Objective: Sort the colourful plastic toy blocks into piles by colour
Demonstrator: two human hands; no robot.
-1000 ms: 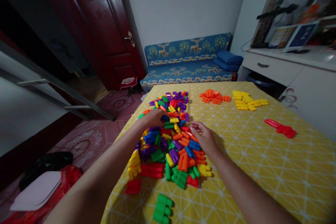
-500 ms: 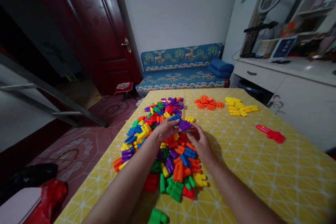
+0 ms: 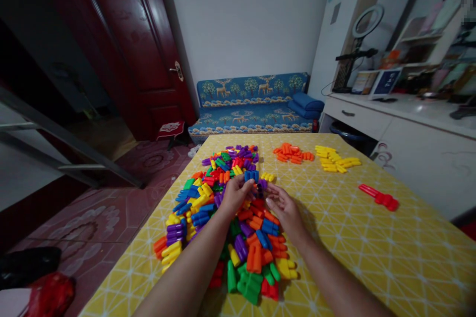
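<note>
Over the mixed pile point(image 3: 256, 223) on the desk point(image 3: 345, 247), the left hand point(image 3: 236, 195) is pinching 1 blue block point(image 3: 251, 176) thumb-to-finger; the right hand point(image 3: 288, 208) is curving half-open beside 1 purple block point(image 3: 262, 184) (touching or not is unclear). A light, shallow pinch would be keeping the pile from sliding.

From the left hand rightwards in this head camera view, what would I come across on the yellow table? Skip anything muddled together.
The person's bare left hand → small purple plastic block → bare right hand → loose group of bright yellow plastic blocks → long red plastic piece.
</note>
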